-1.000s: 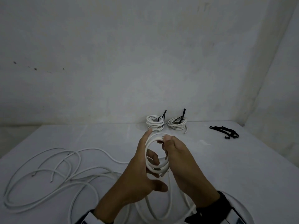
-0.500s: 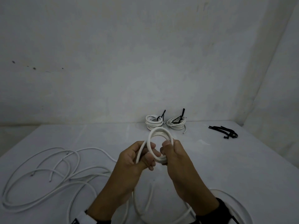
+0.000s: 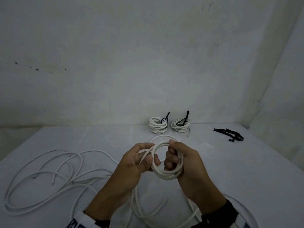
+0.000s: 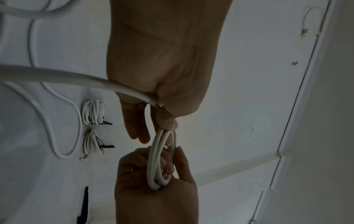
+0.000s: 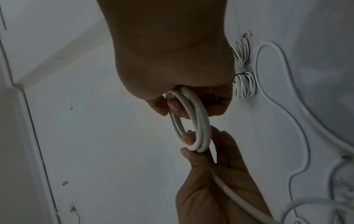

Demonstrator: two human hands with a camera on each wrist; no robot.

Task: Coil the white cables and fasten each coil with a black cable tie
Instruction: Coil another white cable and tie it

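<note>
Two tied white coils stand at the table's far edge, a bundle of black cable ties near its far right corner. Loose white cables sprawl on the left. Above the middle, the right hand grips a half-wound coil, fingers curled through it; the left hand pinches its free strand.
</note>
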